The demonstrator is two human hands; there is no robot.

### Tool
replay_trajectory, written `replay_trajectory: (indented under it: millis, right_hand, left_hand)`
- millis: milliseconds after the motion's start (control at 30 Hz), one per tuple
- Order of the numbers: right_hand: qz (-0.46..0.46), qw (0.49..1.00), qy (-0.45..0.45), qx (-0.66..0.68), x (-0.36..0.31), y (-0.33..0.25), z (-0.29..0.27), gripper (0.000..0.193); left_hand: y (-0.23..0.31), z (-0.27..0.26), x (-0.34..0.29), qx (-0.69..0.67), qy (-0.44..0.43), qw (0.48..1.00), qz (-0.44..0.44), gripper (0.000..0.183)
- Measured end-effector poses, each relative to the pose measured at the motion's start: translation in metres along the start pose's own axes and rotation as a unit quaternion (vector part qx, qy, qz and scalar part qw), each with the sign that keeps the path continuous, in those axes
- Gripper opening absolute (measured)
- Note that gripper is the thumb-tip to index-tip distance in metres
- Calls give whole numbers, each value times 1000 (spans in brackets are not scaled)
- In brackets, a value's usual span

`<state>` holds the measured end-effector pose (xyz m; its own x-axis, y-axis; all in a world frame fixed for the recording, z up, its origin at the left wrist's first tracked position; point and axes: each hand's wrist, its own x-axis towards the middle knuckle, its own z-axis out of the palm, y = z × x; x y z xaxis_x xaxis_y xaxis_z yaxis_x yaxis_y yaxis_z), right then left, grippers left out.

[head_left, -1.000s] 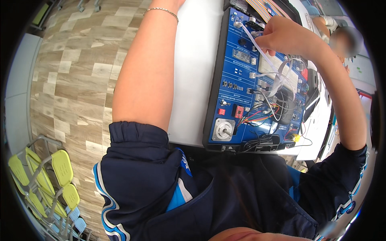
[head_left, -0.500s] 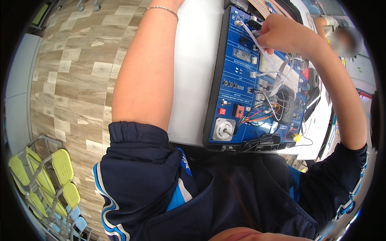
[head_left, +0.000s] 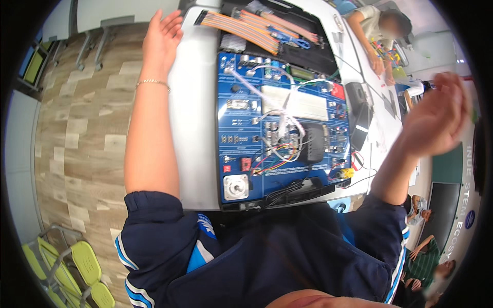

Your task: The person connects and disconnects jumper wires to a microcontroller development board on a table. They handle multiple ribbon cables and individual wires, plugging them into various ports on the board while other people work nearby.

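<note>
My left hand [head_left: 163,38] is at the far left edge of the white table, palm turned up, fingers apart and nothing in it. My right hand [head_left: 439,118] is raised at the right, away from the board; its fingers look bent but are smeared by motion. Between my arms lies a blue electronics training board [head_left: 241,146] in a black case. It carries a white breadboard [head_left: 308,105], a silver stepper motor [head_left: 235,188] and a black box-shaped adapter [head_left: 311,145]. White cables [head_left: 267,97] and thin coloured wires [head_left: 272,165] run across it.
The case's far part [head_left: 303,56] holds orange ribbon jumper wires [head_left: 241,32] and a blue cable [head_left: 290,38]. Across the white table [head_left: 192,154], another person [head_left: 365,38] handles small colourful parts [head_left: 387,54]. Green chairs [head_left: 84,262] stand at lower left; more people [head_left: 429,262] are at right.
My right hand has left the board's far left part and swung right, up and away. My left hand has come into view. The view has shifted, showing more of the case's far part.
</note>
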<state>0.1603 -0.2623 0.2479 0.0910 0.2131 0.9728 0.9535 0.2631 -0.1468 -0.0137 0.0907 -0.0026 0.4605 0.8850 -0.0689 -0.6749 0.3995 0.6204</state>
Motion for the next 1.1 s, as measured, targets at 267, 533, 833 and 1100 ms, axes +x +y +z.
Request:
replay_trajectory:
  millis: [267, 533, 833, 1100]
  right_hand:
    - [626, 657, -251, 338, -58, 34, 35, 50]
    - [554, 663, -320, 389, -68, 24, 48, 36]
    - [394, 808, -293, 328, -68, 13, 67, 20]
    - [207, 908, -298, 210, -69, 13, 68, 21]
  left_hand:
    - [10, -13, 1, 33, 10, 999, 10, 50]
    - [11, -9, -2, 73, 8, 997, 18, 48]
    - [49, 128, -91, 325, -363, 866, 118, 34]
    - [53, 159, -146, 351, -415, 822, 167, 22]
